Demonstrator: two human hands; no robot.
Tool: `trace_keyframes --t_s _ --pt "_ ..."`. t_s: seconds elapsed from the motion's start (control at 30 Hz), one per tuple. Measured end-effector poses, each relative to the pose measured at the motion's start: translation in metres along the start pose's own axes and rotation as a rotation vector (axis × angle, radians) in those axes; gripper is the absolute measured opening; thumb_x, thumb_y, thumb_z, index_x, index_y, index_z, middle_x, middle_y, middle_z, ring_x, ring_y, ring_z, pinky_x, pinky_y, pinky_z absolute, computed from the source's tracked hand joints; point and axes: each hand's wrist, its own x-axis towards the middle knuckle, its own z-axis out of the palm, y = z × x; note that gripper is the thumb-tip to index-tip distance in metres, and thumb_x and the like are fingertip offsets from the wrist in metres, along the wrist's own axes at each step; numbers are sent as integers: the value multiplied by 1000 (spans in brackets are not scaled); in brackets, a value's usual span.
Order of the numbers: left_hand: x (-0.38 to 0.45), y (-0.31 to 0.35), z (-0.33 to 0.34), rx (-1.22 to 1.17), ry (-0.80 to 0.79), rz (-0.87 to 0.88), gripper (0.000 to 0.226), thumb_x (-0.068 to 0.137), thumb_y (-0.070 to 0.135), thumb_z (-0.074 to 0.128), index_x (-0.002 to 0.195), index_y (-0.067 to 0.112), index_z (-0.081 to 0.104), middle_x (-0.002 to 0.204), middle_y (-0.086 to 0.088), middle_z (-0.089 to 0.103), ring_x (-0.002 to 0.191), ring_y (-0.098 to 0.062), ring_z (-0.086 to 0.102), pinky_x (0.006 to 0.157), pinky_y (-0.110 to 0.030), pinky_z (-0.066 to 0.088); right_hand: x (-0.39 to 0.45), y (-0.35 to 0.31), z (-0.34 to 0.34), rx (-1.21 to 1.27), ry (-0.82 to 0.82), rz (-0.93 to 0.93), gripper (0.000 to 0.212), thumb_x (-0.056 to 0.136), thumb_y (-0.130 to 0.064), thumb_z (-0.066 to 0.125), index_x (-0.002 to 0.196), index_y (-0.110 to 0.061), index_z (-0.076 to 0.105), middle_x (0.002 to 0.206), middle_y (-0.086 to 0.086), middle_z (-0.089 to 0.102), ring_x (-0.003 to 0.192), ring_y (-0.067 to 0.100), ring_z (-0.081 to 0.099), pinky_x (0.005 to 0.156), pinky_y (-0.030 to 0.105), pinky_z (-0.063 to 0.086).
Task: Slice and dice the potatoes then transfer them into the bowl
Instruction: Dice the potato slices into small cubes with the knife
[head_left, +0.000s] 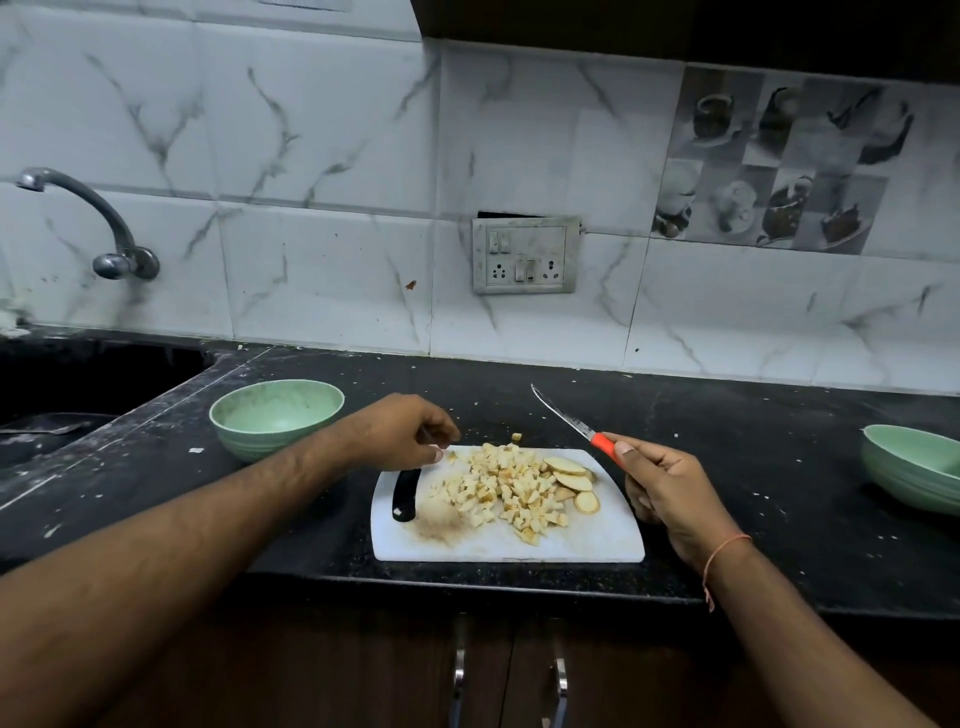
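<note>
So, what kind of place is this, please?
Most likely a home kitchen: a black stone counter, a tap over a sink on the left, and a cutting board with diced potatoes on it.

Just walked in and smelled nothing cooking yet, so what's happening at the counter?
A person is cutting potatoes on a white cutting board. The right hand holds an orange-handled knife lifted off the board, while the left hand hovers at the board's far left corner. Most is diced potato; a few potato slices remain uncut. The green bowl beside it looks empty.
</note>
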Motion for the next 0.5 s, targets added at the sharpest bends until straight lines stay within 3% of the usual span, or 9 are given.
trace_keyframes --t_s 0.1,0.33,0.43,0.5 --pt "4 0 13 9 19 0 37 95 26 77 131 30 72 109 22 74 94 5 66 76 -7 44 0 -1 0 6 6 1 23 104 -21 60 117 -19 79 58 2 28 53 14 22 46 24 21" --pt "10 1 28 -68 75 -31 28 97 24 75 125 26 75 101 19 75 88 5 69 76 -9 48 0 -1 -1 11 18 11 23 104 -21 60 115 -21 80 60 4 28 54 15 22 52 31 17" --pt "9 1 26 -240 71 -62 27 95 15 75 121 21 74 95 12 80 83 0 75 82 -20 58 2 0 -2 20 25 14 23 104 -21 60 117 -20 79 60 3 27 54 15 21 51 30 17" --pt "6 6 23 -443 28 -69 29 96 11 75 124 17 71 97 6 82 92 -7 78 86 -24 60 1 0 -2 22 20 14 23 104 -22 60 117 -20 79 60 3 27 53 14 21 49 27 18"
